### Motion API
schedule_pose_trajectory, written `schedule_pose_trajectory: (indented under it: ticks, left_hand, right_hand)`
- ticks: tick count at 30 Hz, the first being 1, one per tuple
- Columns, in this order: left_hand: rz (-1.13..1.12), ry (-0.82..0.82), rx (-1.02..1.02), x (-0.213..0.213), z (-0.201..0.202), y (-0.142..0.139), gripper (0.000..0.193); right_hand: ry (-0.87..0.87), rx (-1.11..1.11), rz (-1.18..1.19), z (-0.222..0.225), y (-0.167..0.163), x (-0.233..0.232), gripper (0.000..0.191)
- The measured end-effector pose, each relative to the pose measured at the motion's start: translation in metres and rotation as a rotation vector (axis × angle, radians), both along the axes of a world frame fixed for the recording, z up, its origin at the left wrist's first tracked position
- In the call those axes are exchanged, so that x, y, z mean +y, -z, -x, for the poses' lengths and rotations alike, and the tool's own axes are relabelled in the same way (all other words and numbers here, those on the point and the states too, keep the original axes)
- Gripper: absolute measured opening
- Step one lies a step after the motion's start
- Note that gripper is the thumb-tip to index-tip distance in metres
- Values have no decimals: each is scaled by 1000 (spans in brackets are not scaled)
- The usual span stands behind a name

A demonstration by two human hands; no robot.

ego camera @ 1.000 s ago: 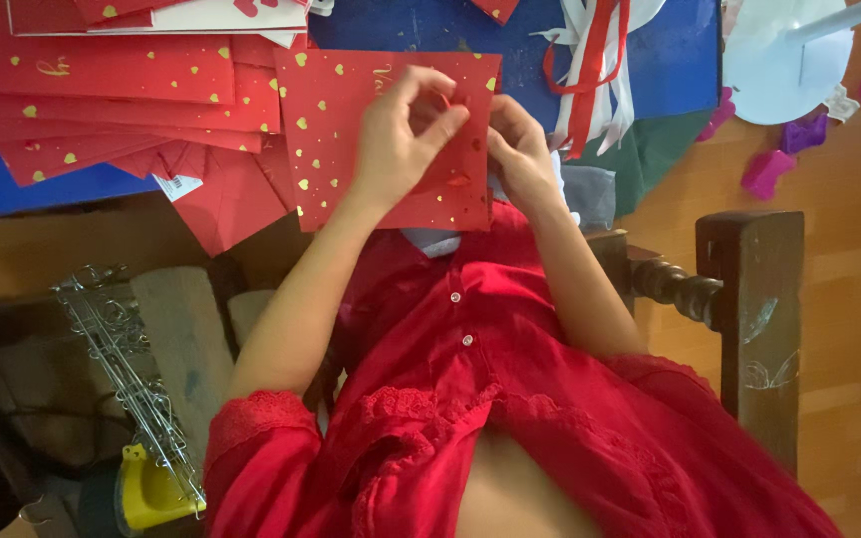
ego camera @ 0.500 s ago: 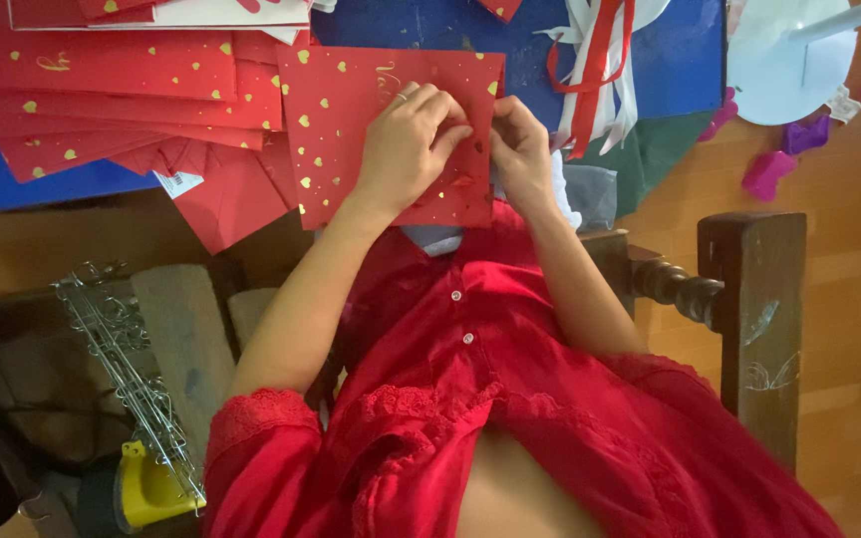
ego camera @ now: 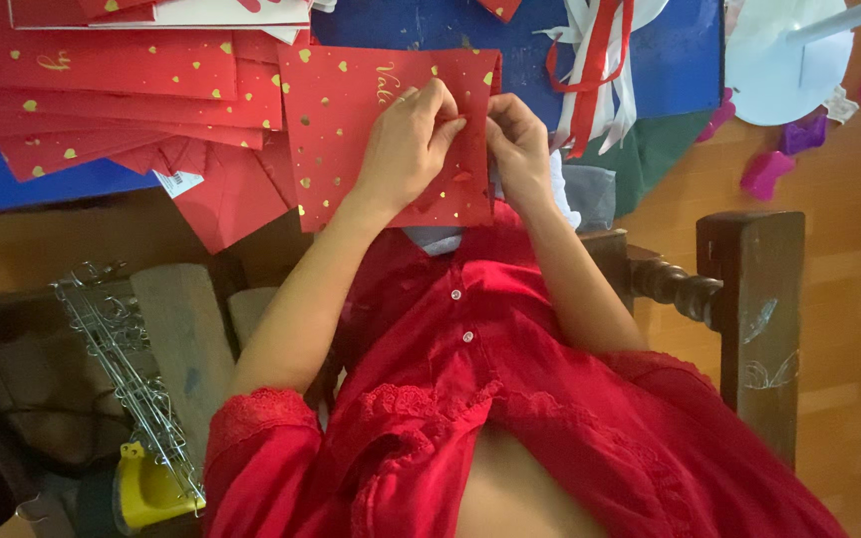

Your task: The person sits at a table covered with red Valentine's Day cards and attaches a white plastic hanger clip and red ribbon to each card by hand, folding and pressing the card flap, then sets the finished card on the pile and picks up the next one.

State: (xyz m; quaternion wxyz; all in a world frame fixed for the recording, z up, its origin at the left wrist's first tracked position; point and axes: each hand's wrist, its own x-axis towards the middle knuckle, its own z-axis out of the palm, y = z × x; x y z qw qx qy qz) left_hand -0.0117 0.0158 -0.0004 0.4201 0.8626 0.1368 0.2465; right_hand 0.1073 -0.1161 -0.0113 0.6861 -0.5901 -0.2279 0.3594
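Your left hand (ego camera: 409,149) lies flat on a red card (ego camera: 351,130) sprinkled with gold hearts, its fingers curled so the thumb and forefinger pinch the card's right edge. Your right hand (ego camera: 517,149) meets it there, fingertips closed on that same edge, so both hands are clamped on the one card. The card rests at the near edge of the blue table (ego camera: 421,25), partly hanging over toward your lap and your red shirt (ego camera: 470,399).

To the left of the card, a fanned stack of similar red cards (ego camera: 102,90) covers the table and overlaps its left side. Just beyond your right hand, red and white ribbons (ego camera: 595,60) trail across the blue surface. A dark wooden chair post (ego camera: 749,319) stands at your right, and pink scraps (ego camera: 764,169) (small, shapes unclear) lie on the wooden floor (ego camera: 849,299) beyond it.
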Motion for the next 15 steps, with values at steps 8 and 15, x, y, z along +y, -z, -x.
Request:
schedule_pose_trajectory:
  ticks: [8, 15]
  left_hand:
    - [375, -246, -214, 12, -6, -7, 14]
    - [-240, -80, -332, 6, 5, -22, 20]
  right_hand:
    - [24, -80, 114, -5, -1, -7, 20]
    - [-25, -335, 382, -15, -6, -17, 21]
